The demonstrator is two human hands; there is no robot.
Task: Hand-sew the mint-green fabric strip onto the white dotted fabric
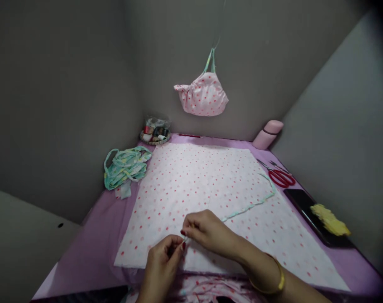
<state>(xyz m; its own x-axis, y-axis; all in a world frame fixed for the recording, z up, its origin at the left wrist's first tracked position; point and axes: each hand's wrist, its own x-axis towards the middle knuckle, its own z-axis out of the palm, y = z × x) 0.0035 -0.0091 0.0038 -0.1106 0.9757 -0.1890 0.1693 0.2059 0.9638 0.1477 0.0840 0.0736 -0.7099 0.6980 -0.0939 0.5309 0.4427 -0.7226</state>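
Observation:
My left hand (161, 265) is closed in a pinch near the front edge of a white cloth with red dots (178, 185). My right hand (207, 231) pinches right beside it, with the fingertips of both hands almost touching. Something thin and pale lies between the fingertips, too small to name. From behind my right hand a narrow mint-green fabric strip (248, 207) runs over the dotted cloth and bends back at the right. Whether the strip reaches my fingers is hidden.
A heap of mint-green strips (126, 166) lies left, below a basket of thread spools (155, 134). At right are a pink bottle (268, 134), red-handled scissors (281, 177) and a black phone (307, 210) bearing a yellow piece (330, 219). A dotted fabric piece (205, 97) hangs overhead.

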